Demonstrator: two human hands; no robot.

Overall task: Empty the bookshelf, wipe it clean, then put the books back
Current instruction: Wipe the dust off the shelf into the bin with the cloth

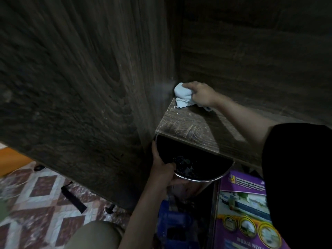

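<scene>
A dark wood-grain shelf board point(188, 124) of the bookshelf shows dust streaks and scratches. In its back left corner my right hand point(201, 94) grips a bunched light-blue cloth point(182, 95), pressed against the shelf's side wall point(89, 87). Just below the shelf's front edge my left hand point(162, 168) holds the rim of a round metal bowl point(206, 178), dark inside with a clump of dark dirt in it. No books stand on this shelf.
A purple book or box with gold circles point(242, 212) lies at lower right, under the bowl. A blue object point(172, 221) sits beside it. Patterned red-and-white floor tiles point(45, 203) lie at left, with a black flat object point(73, 199) on them.
</scene>
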